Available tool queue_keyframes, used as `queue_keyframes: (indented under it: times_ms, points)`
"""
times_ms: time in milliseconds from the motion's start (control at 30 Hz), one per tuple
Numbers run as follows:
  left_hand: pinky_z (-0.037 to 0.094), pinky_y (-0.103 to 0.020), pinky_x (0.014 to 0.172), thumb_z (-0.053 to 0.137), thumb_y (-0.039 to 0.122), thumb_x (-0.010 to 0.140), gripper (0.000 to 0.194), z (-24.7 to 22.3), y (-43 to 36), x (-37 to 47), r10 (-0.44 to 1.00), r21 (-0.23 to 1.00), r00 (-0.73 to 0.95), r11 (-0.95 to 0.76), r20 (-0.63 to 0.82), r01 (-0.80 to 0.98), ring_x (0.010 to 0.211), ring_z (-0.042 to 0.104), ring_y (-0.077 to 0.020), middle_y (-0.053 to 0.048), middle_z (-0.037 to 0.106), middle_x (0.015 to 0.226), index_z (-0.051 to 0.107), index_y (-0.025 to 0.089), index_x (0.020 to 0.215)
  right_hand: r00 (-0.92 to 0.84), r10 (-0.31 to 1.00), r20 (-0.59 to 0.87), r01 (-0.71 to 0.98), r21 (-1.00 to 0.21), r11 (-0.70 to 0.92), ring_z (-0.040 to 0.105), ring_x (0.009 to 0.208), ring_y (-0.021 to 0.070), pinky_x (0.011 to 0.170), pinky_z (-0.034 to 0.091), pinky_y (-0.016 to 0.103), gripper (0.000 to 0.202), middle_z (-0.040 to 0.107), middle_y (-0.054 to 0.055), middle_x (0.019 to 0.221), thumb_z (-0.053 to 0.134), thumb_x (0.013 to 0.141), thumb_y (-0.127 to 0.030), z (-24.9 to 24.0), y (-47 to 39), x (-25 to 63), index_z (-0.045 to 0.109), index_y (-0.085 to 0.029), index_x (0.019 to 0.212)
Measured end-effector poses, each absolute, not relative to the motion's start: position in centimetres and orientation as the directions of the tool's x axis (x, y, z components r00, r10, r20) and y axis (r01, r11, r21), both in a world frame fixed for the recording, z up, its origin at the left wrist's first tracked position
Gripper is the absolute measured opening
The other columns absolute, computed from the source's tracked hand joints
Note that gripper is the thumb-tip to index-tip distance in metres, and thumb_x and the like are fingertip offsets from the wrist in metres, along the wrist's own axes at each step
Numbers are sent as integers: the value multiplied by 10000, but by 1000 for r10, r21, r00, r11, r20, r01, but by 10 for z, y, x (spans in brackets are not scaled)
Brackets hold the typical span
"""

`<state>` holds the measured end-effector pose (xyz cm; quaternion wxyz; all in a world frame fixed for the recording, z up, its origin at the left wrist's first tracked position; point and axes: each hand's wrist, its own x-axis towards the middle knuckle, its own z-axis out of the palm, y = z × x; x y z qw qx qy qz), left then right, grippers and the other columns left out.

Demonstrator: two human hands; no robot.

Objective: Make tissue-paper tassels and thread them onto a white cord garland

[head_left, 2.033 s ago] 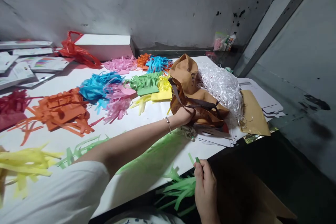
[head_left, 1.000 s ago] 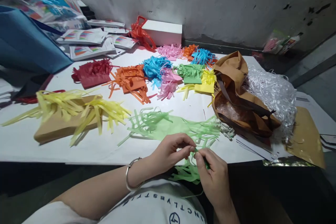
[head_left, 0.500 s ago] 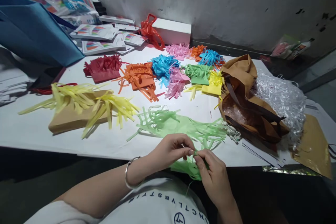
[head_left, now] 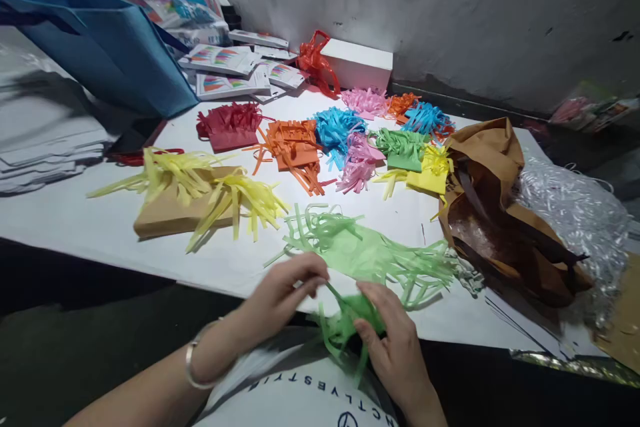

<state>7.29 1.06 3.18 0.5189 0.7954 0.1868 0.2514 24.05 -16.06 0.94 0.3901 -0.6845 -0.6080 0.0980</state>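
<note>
1. one bench [head_left: 75, 217], covered in white, spans the view and carries nearly everything.
2. a blue bag [head_left: 117, 50] stands tilted at the far left, its mouth upward.
3. a brown bag [head_left: 500, 213] lies slumped on the right, with a mass of clear shiny strands [head_left: 570, 220] beside it.
4. a pale green fringed sheet [head_left: 357, 247] lies flat just beyond the hands, its strips spread at both ends.
5. a brown packet [head_left: 165, 220] rests to the left of that sheet, with yellow fringes [head_left: 255, 203] draped over it.
6. a white box [head_left: 357, 63] sits at the back near the wall, a crumpled red plastic bag [head_left: 317, 63] against it.
7. the right hand [head_left: 393, 333] is closed around the green fringed paper [head_left: 365, 310], which is held in front of the shirt at the near edge of the bench.
8. the left hand [head_left: 285, 293] has thumb and fingers pinched on one green strip [head_left: 334, 290], drawn out from that paper.
9. smaller fringed papers, among them dark red [head_left: 230, 128], orange [head_left: 294, 147] and pink [head_left: 357, 163] ones, cluster in the middle of the bench.
10. a silver bracelet [head_left: 193, 363] circles the left wrist.
</note>
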Motion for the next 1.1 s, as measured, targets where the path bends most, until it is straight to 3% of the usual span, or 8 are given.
queue_keyframes:
  times_ms: [167, 333, 400, 500, 633, 900, 1000, 1100]
  points:
    - [479, -317, 682, 586, 468, 930, 320, 74, 100, 1, 853, 789, 341, -506, 396, 348, 702, 588, -114, 33, 605, 742, 622, 152, 966, 203, 874, 442, 904, -427, 5, 530, 1273, 235, 1099, 430, 469, 408, 601, 121, 1328, 460, 970, -133, -26, -134, 256, 488, -167, 1376]
    - [434, -507, 940, 470, 505, 994, 512, 99, 150, -20, 660, 291, 223, -576, 718, 764, 1266, 476, -279, -108, 586, 1259, 546, 77, 1264, 69, 893, 445, 982, -188, 18, 539, 1274, 287, 1146, 354, 532, 397, 622, 171, 1307, 443, 902, -4, -61, -110, 261, 591, -74, 1263]
    - [428, -505, 1072, 540, 431, 945, 450, 83, 135, 3, 604, 283, 308, -686, 735, 671, 1232, 513, -268, -86, 596, 1276, 563, 102, 1252, 74, 878, 472, 984, -176, 12, 576, 1234, 268, 1150, 355, 518, 353, 659, 163, 1253, 450, 911, -3, -68, -108, 262, 628, -85, 1204]
    - [481, -401, 1026, 504, 311, 970, 332, 37, 84, 58, 403, 368, 777, -899, 483, 238, 1201, 565, -216, -63, 624, 1255, 550, 178, 1272, 58, 864, 499, 979, -196, 48, 572, 1244, 248, 1150, 365, 495, 368, 666, 152, 1242, 434, 900, 15, -69, -114, 263, 620, -87, 1201]
    - [286, -495, 1175, 589, 487, 912, 679, -10, 24, 121, -100, 403, 986, -904, 130, -144, 1404, 389, -300, -160, 462, 1489, 369, 172, 1472, -21, 848, 530, 963, -216, 159, 597, 1211, 239, 1112, 426, 459, 338, 689, 170, 1173, 444, 903, -16, -64, -133, 267, 603, -65, 1197]
    - [205, -636, 1137, 522, 555, 928, 669, -24, 45, 122, 365, 203, 928, -917, 78, 343, 1399, 357, -422, -270, 422, 1481, 478, 64, 1379, 30, 853, 520, 972, -213, 95, 589, 1232, 222, 1057, 472, 431, 490, 681, 123, 1223, 358, 876, 80, -65, -170, 271, 556, -106, 1284]
    - [214, -576, 1162, 593, 553, 883, 662, -26, 29, 113, 171, 272, 971, -955, 166, 122, 1375, 401, -363, -194, 499, 1443, 471, 147, 1391, 38, 843, 536, 970, -222, 97, 615, 1188, 218, 1037, 480, 409, 467, 690, 123, 1199, 405, 882, 72, -62, -166, 269, 542, -93, 1296]
    - [336, -452, 1104, 527, 279, 953, 325, -30, 10, 112, 35, 367, 978, -929, 204, -43, 1226, 541, -256, -95, 646, 1269, 561, 209, 1269, 46, 839, 542, 952, -278, 127, 629, 1144, 205, 1015, 484, 384, 422, 698, 124, 1161, 443, 909, 33, -57, -162, 268, 534, -96, 1300]
